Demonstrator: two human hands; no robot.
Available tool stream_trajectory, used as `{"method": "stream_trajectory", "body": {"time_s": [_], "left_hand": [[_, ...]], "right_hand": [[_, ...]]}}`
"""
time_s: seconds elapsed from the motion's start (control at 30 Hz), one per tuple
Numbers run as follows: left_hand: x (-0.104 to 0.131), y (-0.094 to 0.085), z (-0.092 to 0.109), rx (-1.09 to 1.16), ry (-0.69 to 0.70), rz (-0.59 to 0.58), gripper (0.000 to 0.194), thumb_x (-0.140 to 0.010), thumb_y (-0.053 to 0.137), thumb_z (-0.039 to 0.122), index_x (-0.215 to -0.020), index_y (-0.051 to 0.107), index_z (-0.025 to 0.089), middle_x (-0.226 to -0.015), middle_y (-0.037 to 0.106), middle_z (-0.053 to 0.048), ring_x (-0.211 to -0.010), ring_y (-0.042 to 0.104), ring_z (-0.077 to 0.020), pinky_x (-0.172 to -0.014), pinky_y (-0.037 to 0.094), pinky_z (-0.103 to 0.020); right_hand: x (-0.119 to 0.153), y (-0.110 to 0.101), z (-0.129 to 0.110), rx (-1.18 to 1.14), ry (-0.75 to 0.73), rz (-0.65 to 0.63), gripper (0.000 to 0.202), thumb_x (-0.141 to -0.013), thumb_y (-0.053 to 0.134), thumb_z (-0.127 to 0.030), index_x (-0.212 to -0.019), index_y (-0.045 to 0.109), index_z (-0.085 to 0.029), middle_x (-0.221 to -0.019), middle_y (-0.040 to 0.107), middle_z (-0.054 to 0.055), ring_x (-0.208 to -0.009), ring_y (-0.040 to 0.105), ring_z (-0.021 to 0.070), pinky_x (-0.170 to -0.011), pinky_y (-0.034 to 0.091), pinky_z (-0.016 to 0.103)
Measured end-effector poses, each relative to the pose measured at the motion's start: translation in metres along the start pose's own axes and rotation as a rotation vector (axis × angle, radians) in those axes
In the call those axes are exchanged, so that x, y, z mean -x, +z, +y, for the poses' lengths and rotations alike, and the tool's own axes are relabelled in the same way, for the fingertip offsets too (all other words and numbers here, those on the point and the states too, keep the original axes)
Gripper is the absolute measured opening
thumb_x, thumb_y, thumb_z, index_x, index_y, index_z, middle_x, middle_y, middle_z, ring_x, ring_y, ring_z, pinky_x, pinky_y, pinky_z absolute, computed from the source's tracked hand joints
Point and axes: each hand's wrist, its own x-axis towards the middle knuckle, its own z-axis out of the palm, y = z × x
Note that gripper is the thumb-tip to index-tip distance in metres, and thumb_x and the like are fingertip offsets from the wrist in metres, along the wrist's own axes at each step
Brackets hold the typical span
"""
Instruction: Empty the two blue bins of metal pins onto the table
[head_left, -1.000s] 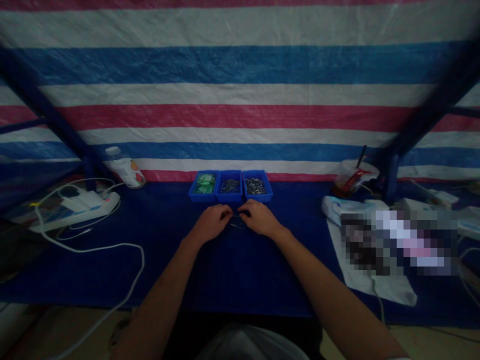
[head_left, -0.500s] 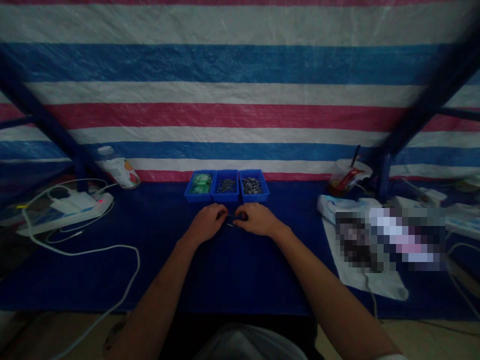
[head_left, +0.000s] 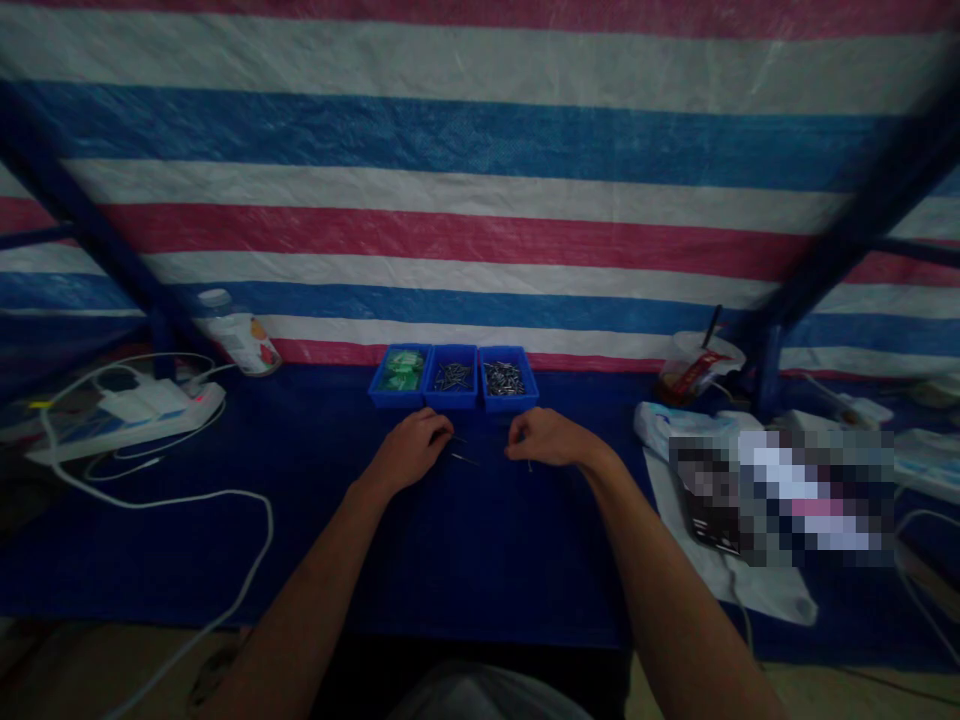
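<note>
My left hand (head_left: pixel 416 447) is closed in a pinch below the blue trays, with a thin metal piece poking out from its fingertips. Just right of it, another thin metal piece (head_left: pixel 464 459) lies on the blue table. My right hand (head_left: pixel 551 438) has its fingers curled together; a small item (head_left: pixel 530 466) shows beneath them, too small to name. Beyond the hands stand three blue trays side by side: the left tray (head_left: pixel 401 400) holds green packets, the middle tray (head_left: pixel 451 402) and the right tray (head_left: pixel 510 405) hold small metal parts.
At the left are a power strip (head_left: pixel 127 430) with white cables and a bottle (head_left: pixel 244 343). On the right stand a plastic cup (head_left: pixel 694 365) with a straw, a white sheet (head_left: pixel 772 592) and a phone (head_left: pixel 712 532). A striped tarp (head_left: pixel 480 235) hangs behind.
My right hand has moved right, away from my left hand, which stays in about the same place. The view has tilted slightly.
</note>
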Motion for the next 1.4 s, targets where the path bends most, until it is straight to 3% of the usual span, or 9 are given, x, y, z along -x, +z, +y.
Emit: {"method": "stream_trajectory", "body": {"time_s": [0.2, 0.3, 0.43, 0.7, 0.83, 1.0, 1.13, 1.27, 1.4], "left_hand": [[0.000, -0.002, 0.003, 0.032, 0.011, -0.002, 0.019, -0.095, 0.051, 0.023, -0.094, 0.069, 0.021, -0.100, 0.066, -0.006, -0.094, 0.062, -0.0216, -0.087, 0.048, -0.037], [0.000, -0.002, 0.004, 0.054, 0.017, -0.003, 0.019, -0.095, 0.050, 0.024, -0.095, 0.070, 0.021, -0.101, 0.067, -0.006, -0.094, 0.063, -0.0210, -0.089, 0.048, -0.037], [0.000, -0.001, 0.006, 0.063, 0.020, -0.010, 0.019, -0.095, 0.051, 0.025, -0.096, 0.070, 0.021, -0.101, 0.067, -0.006, -0.094, 0.063, -0.0207, -0.088, 0.049, -0.037], [0.000, -0.004, 0.009, 0.054, 0.020, -0.028, 0.018, -0.095, 0.051, 0.022, -0.094, 0.070, 0.021, -0.099, 0.067, -0.005, -0.091, 0.064, -0.0208, -0.084, 0.048, -0.035], [0.000, -0.004, 0.009, 0.053, 0.022, -0.026, 0.019, -0.095, 0.052, 0.022, -0.093, 0.071, 0.021, -0.098, 0.067, -0.006, -0.092, 0.064, -0.0212, -0.085, 0.048, -0.035], [0.000, -0.003, 0.008, 0.053, 0.025, -0.038, 0.020, -0.096, 0.051, 0.023, -0.094, 0.071, 0.021, -0.100, 0.067, -0.006, -0.092, 0.065, -0.0210, -0.085, 0.048, -0.035], [0.000, -0.004, 0.008, 0.048, 0.018, -0.046, 0.019, -0.095, 0.051, 0.021, -0.095, 0.070, 0.020, -0.101, 0.067, -0.006, -0.092, 0.064, -0.0212, -0.085, 0.048, -0.035], [0.000, -0.005, 0.009, 0.045, 0.009, -0.053, 0.019, -0.095, 0.052, 0.022, -0.095, 0.071, 0.020, -0.102, 0.067, -0.006, -0.093, 0.064, -0.0211, -0.086, 0.048, -0.035], [0.000, -0.005, 0.009, 0.041, 0.014, -0.052, 0.021, -0.095, 0.050, 0.022, -0.096, 0.071, 0.020, -0.102, 0.067, -0.006, -0.093, 0.065, -0.0205, -0.087, 0.049, -0.035]], "right_hand": [[0.003, 0.006, -0.006, 0.188, 0.109, 0.113, 0.019, -0.066, 0.074, -0.034, -0.082, 0.076, -0.023, -0.079, 0.073, 0.007, -0.073, 0.065, 0.0215, -0.063, 0.043, 0.032], [0.002, 0.011, -0.009, 0.226, 0.159, 0.075, 0.013, -0.067, 0.072, -0.031, -0.077, 0.076, -0.024, -0.079, 0.073, 0.007, -0.073, 0.066, 0.0223, -0.064, 0.045, 0.033], [0.000, 0.015, -0.011, 0.197, 0.071, 0.060, 0.011, -0.065, 0.072, -0.032, -0.073, 0.075, -0.024, -0.071, 0.071, 0.005, -0.068, 0.065, 0.0201, -0.063, 0.043, 0.032], [-0.005, 0.016, -0.016, -0.174, -0.331, 0.124, 0.013, -0.071, 0.063, -0.020, -0.079, 0.074, -0.018, -0.076, 0.070, 0.001, -0.067, 0.060, 0.0122, -0.063, 0.043, 0.026], [-0.009, 0.024, -0.020, -0.358, -0.324, 0.156, 0.014, -0.078, 0.063, -0.021, -0.086, 0.073, -0.017, -0.078, 0.070, 0.003, -0.071, 0.061, 0.0130, -0.066, 0.046, 0.027], [-0.010, 0.032, -0.026, -0.486, -0.348, 0.170, 0.035, -0.086, 0.055, -0.016, -0.119, 0.068, -0.019, -0.088, 0.067, 0.003, -0.068, 0.056, 0.0119, -0.066, 0.045, 0.028], [-0.012, 0.032, -0.029, -0.537, -0.306, 0.197, 0.025, -0.090, 0.054, -0.021, -0.107, 0.072, -0.019, -0.080, 0.065, 0.002, -0.065, 0.054, 0.0119, -0.063, 0.044, 0.028], [-0.016, 0.031, -0.028, -0.829, -0.277, 0.144, 0.015, -0.078, 0.069, -0.021, -0.093, 0.070, -0.019, -0.073, 0.065, -0.002, -0.058, 0.055, 0.0088, -0.059, 0.043, 0.025], [-0.017, 0.030, -0.031, -1.133, -0.225, 0.110, 0.023, -0.066, 0.080, -0.029, -0.085, 0.069, -0.019, -0.079, 0.072, 0.001, -0.061, 0.062, 0.0096, -0.060, 0.045, 0.024]]}}
